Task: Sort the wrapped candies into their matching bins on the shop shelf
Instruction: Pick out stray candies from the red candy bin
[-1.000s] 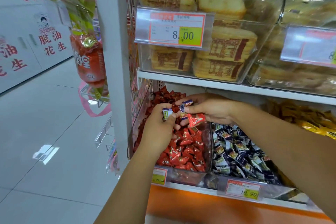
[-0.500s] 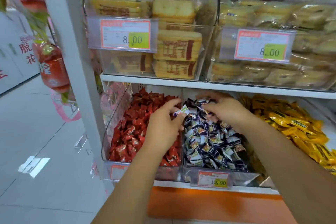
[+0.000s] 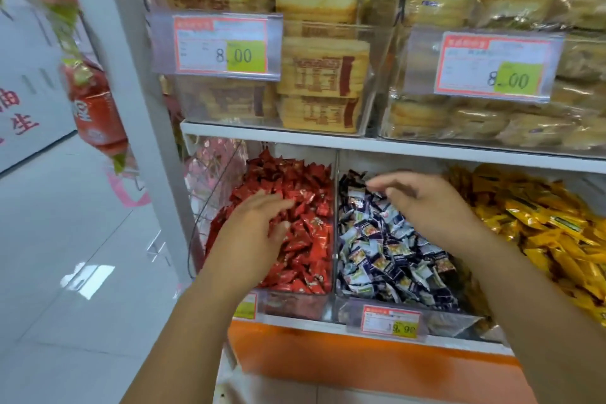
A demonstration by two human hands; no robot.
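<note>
both hands [image 3: 252,233] spread, over crinkly red candies [image 3: 305,239], blue-white candies [image 3: 387,249]

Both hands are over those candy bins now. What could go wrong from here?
The red candies are heaped beside a thin clear divider; the left hand, low over them, could knock some across into the blue-and-white candies. The right hand hovers near the piled yellow candies, so its forearm might nudge a few out of place.
</note>
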